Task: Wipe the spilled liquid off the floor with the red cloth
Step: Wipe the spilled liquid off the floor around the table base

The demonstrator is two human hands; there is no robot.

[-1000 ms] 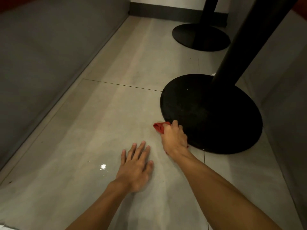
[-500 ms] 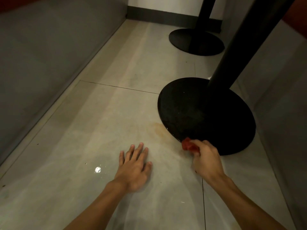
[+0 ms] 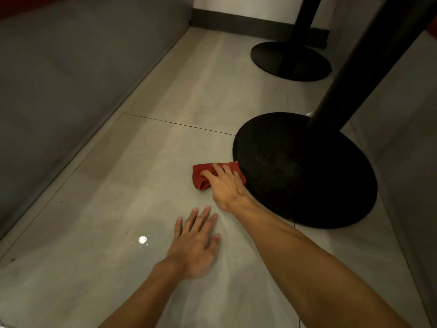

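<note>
Swept leftward from the black table base (image 3: 307, 176), the red cloth (image 3: 202, 178) is gripped under the right hand (image 3: 228, 187), fingers fanned and curled, long axis pointing off the base; left hand (image 3: 196, 242) is planted splayed, farther off.

Black pedestal base (image 3: 307, 176), second base (image 3: 290, 61) behind

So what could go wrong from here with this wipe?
1. The red cloth is bunched small under the right hand, right at the black table base; liquid may get pushed under its rim, out of reach.
2. The left hand lies flat on the glossy floor; if that tile is wet, it could slide.
3. A wad this small may smear rather than absorb.
</note>
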